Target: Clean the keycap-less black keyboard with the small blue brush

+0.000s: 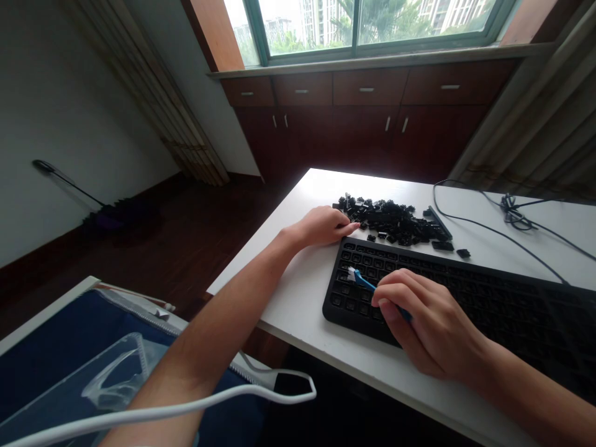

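A blue toothbrush (364, 280) with white bristles is gripped between the thumb and fingers of my right hand (426, 320). Its bristles touch the left part of a black keyboard (331, 304), where bare key sockets show without keycaps. My left hand (322, 225) rests at the keyboard's far left corner, beside a heap of loose black keycaps (395, 218). Its fingers are curled and the thumb reaches to the right; whatever lies under them is hidden. My right hand and forearm cover part of the keyboard's near edge.
The keyboard lies on a white table (288, 279), its near edge close to me. A black cable (493, 220) loops across the right side. At lower left, a white tube-like rod (233, 392) crosses in front of a dark blue zipped cover (56, 335). Wooden cabinets (321, 136) stand beyond.
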`<state>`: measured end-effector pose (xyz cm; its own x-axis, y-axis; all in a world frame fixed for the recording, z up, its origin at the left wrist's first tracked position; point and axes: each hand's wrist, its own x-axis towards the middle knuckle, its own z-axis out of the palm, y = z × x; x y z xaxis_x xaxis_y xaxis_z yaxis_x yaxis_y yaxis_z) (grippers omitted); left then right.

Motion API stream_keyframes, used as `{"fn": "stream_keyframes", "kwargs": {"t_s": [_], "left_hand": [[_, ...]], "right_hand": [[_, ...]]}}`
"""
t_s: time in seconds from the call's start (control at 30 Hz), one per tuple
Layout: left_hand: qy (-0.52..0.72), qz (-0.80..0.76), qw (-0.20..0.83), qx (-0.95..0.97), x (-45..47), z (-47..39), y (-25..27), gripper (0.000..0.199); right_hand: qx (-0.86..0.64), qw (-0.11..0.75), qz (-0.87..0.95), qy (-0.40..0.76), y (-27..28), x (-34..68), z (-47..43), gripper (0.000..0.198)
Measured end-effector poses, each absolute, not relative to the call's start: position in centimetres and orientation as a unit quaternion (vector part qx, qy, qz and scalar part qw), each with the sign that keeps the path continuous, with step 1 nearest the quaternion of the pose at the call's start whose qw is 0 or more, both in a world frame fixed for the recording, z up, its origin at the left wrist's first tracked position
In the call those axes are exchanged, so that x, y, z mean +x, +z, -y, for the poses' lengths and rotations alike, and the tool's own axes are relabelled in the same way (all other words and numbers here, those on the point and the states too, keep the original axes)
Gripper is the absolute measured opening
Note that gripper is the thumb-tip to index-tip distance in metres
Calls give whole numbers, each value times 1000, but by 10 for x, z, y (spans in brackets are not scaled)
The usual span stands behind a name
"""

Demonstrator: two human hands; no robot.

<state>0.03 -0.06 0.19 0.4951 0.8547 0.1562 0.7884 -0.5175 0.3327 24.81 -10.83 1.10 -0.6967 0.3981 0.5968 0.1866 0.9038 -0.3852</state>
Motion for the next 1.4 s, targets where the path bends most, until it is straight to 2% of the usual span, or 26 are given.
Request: {"fn": "stream_keyframes", "kwargs": {"t_s": [0.2, 0.7, 1.1, 1.4], "left_hand": [[148, -479, 110, 858, 0, 0, 1, 57], [150, -480, 111, 857, 1, 1, 2, 56], [160, -479, 106, 856, 1, 1, 1, 57], [155, -482, 111, 855, 2, 1, 3, 57]], "right_hand": [[-173, 371, 903, 132, 14, 250, 109, 26], [-162, 375, 904, 126, 13, 249, 109, 19], [-159, 366, 908, 126, 13, 249, 108, 21], [-160, 372, 906, 129, 12, 246, 106, 29]]}}
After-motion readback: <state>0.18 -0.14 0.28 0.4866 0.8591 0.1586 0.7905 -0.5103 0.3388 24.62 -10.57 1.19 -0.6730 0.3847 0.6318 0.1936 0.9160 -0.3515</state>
